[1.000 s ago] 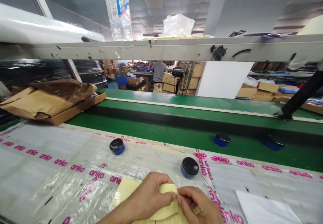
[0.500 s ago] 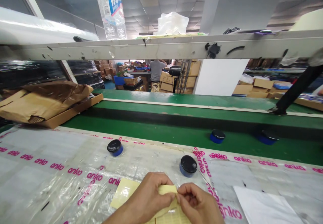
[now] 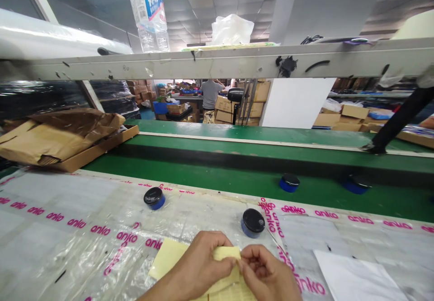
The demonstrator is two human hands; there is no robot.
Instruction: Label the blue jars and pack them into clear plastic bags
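My left hand (image 3: 205, 265) is closed on a pale yellow paper sheet (image 3: 168, 256), its thumb pressing on a folded-up edge. At the right end of that edge, the thumb and forefinger of my right hand (image 3: 269, 271) pinch together at the paper. Anything small between these fingertips is hidden. Part of the sheet lies on the plastic-covered table under my hands. Just beyond my right hand sits a round tin with a black top and blue side (image 3: 253, 223). A similar round tin (image 3: 154, 198) stands farther left.
A green conveyor belt (image 3: 210, 181) runs behind the table, carrying more black-and-blue tins (image 3: 289, 182). White paper (image 3: 356, 276) lies at right. A cardboard tray (image 3: 101, 149) with brown paper is at left. A metal rail (image 3: 217, 63) crosses above; a person (image 3: 210, 95) stands far back.
Tins on the green belt have shifted slightly left. The folded yellow edge and my right fingertips have moved very slightly; both hands keep their grip.
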